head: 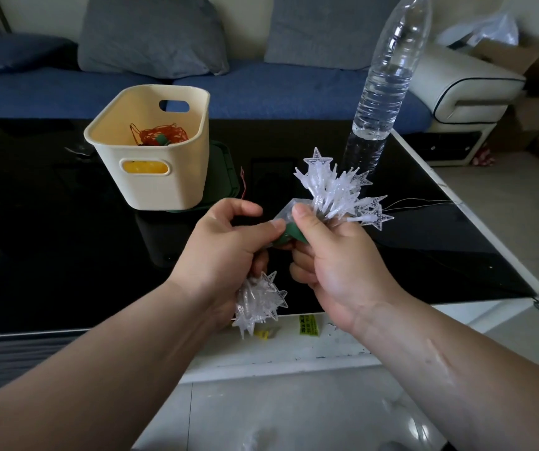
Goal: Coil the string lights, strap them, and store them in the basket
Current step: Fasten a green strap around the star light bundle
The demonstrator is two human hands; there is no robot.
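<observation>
A bundle of clear star-shaped string lights (336, 190) is held above the black table. Its stars fan out above my right hand (330, 255) and hang below my left hand (225, 252). A green strap (290, 232) sits around the bundle's middle. My left thumb and fingers pinch one side of the strap, while my right hand grips the bundle with its thumb on the other side. A thin wire (424, 203) trails off to the right. The cream basket (177, 177) stands at the back left and holds an orange wire coil (160, 133) with a green strap.
A clear water bottle (382, 92) stands upright behind the lights. The basket rests on a dark green lid (225, 177). The glossy black table (66, 255) has a white rim. A blue sofa (261, 96) with grey cushions runs behind it.
</observation>
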